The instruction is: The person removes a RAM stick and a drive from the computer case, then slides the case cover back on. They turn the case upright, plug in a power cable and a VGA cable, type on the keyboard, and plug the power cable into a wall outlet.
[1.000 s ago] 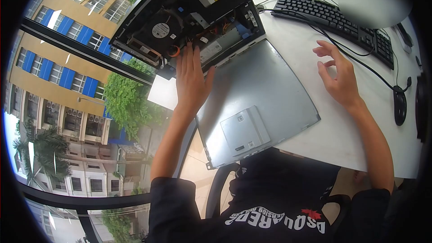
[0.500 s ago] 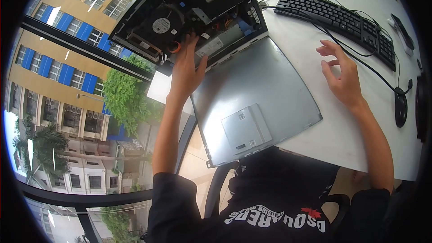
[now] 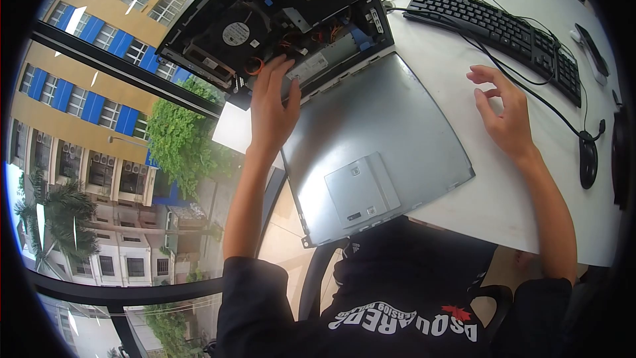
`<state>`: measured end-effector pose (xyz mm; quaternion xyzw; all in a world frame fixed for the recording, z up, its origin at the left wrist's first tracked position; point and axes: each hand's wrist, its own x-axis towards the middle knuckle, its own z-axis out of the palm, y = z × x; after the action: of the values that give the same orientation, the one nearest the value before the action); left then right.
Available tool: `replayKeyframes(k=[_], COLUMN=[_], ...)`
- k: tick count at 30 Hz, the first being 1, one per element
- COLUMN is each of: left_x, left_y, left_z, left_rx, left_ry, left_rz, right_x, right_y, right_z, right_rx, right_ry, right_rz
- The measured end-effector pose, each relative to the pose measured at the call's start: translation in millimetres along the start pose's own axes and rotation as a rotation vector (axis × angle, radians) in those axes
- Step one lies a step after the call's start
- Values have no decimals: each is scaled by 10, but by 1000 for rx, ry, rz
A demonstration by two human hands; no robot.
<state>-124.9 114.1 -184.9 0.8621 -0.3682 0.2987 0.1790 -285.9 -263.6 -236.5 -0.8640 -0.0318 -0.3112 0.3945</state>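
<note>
An opened black computer case [image 3: 265,1] stands at the top, with a fan [image 3: 236,34], an orange ring [image 3: 254,65] and wires visible inside. My left hand [image 3: 273,103] reaches to the case's near edge, its fingers apart over the interior beside the orange ring; nothing shows in its grasp. In front of the case, a grey metal side panel [image 3: 391,126] lies flat, close to the right of that hand. My right hand [image 3: 503,109] hovers over the white table, right of the panel, fingers curled loosely and apart, holding nothing.
A black keyboard [image 3: 490,26] lies at the upper right, with cables looping around it. Below it are a black mouse [image 3: 588,159] and, farther up, a phone-like dark object [image 3: 591,50]. The white table [image 3: 457,205] ends near my body; a window [image 3: 126,166] is on the left.
My left hand has drawn back slightly from the case interior, toward my body. My right hand has barely moved. The view has shifted slightly.
</note>
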Motion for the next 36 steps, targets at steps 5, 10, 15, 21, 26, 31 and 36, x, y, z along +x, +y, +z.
replayKeyframes(k=[5, 10, 15, 21, 26, 31, 36], left_x=[89, 126, 192, 183, -74, -440, -712], left_y=[154, 57, 60, 96, 521, 1019, 1340], left_z=[85, 245, 370, 303, -126, -691, -793], left_rx=[92, 161, 294, 182, 30, -229, -212], left_ry=[102, 1, -11, -12, -108, -589, -652], left_rz=[64, 133, 130, 93, -13, -55, 2], right_x=[1, -4, -11, -25, -36, -23, -13], right_y=[-4, 12, 23, 37, 77, 93, 70], right_z=[-3, -5, -7, -4, 0, 11, 1], right_rx=[9, 6, 2, -7, -26, -30, -11], right_ry=[-3, -7, -11, -12, -19, -16, -18], right_rz=[5, 1, -6, -14, -31, -49, -19])
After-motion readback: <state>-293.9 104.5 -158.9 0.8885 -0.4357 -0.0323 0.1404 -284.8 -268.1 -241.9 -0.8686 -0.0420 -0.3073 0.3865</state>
